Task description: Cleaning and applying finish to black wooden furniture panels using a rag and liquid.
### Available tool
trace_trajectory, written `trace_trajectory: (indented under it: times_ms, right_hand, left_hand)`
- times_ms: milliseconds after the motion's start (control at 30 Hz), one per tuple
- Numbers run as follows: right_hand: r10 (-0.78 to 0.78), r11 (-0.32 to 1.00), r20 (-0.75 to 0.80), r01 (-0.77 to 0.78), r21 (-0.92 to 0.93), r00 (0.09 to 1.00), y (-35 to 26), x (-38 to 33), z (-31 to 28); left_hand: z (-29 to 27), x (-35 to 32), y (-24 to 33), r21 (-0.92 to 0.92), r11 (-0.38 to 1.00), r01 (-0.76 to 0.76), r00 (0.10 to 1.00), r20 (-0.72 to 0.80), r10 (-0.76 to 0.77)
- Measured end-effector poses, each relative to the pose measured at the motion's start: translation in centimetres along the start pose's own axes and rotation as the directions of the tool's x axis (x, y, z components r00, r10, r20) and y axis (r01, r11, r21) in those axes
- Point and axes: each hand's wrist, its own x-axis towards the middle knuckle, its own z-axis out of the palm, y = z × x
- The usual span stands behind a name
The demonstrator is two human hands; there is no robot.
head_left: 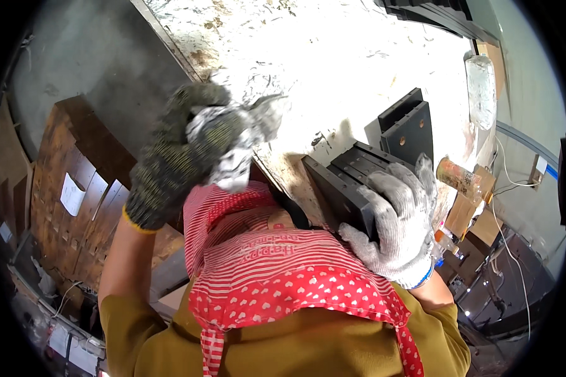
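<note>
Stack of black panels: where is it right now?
Head view, right of centre: the stack of black panels stands on edge at the worktable's near edge, gripped by the right hand, below two more upright black panels.

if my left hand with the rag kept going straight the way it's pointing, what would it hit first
Probably the scuffed white worktop. The left hand, in a dark speckled glove, holds a crumpled grey-white rag pointing up and right over bare tabletop. The stack of black flat panels lies further right, off that line, though depth is unclear.

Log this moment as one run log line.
left hand: gripping crumpled grey rag | right hand: on stack of black plates | worktable: paint-spattered white
</note>
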Motion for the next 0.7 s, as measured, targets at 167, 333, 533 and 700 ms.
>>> trace_trajectory:
  times_ms: [167, 333, 533, 700]
  right_hand:
    - [0.032, 0.999, 0.021, -0.033, 0.008, 0.999, -0.2, -0.4, 0.1]
    - [0.016, 1.000, 0.072, -0.017, 0.023, 0.997, -0.2, -0.5, -0.1]
    - [0.030, 0.997, 0.063, -0.034, 0.067, 0.998, 0.0, -0.6, 0.4]
    - [0.031, 0.996, -0.014, -0.030, 0.086, 0.999, -0.1, -0.5, 0.3]
  left_hand:
    - [-1.4, -2.1, 1.1, 0.127, 0.965, 0.228, 0.974, -0.034, -0.225]
    - [0.3, -2.4, -0.4, 0.324, 0.934, -0.148, 0.980, 0.173, 0.095]
    - [5.8, -0.4, -3.1, -0.272, 0.958, 0.094, 0.784, 0.614, 0.097]
    - [7.2, -0.2, -1.7, -0.557, 0.350, 0.753, 0.587, 0.809, 0.026]
